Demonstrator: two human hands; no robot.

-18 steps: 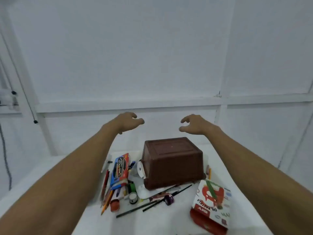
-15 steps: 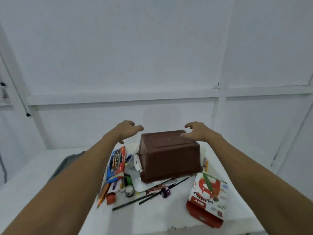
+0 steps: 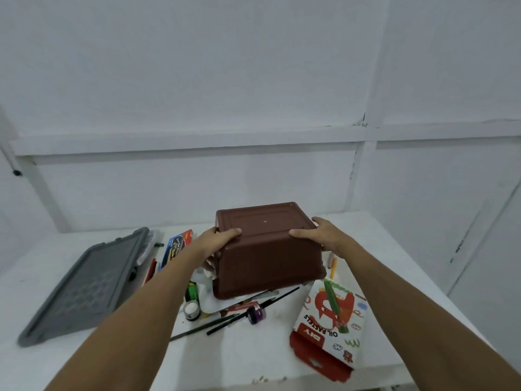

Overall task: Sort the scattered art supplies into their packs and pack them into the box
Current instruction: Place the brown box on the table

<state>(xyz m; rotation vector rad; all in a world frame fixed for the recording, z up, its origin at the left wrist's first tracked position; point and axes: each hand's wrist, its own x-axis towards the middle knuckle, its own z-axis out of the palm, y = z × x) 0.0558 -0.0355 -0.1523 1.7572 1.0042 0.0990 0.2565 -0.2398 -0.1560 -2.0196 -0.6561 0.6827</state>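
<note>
A brown plastic box (image 3: 267, 258) stands upside down on the white table (image 3: 253, 356), over part of a heap of art supplies. My left hand (image 3: 218, 237) grips its left upper edge, thumb on top. My right hand (image 3: 318, 235) grips the right upper edge the same way. An oil pastels pack (image 3: 331, 325) lies front right with a green pastel (image 3: 334, 306) on it. A blue and red pencil pack (image 3: 176, 248) lies left of the box. Black pencils (image 3: 225, 323), a white paint pot (image 3: 191, 309) and a purple pot (image 3: 256, 314) lie in front.
A grey lid (image 3: 84, 286) lies flat at the table's left. Loose crayons (image 3: 332, 263) lie right of the box. A white wall with rails rises just behind the table. The table's front edge runs along the bottom of the view.
Both hands have come down from above the box and closed on its two sides. The view has tipped down and left, bringing the grey lid into sight.
</note>
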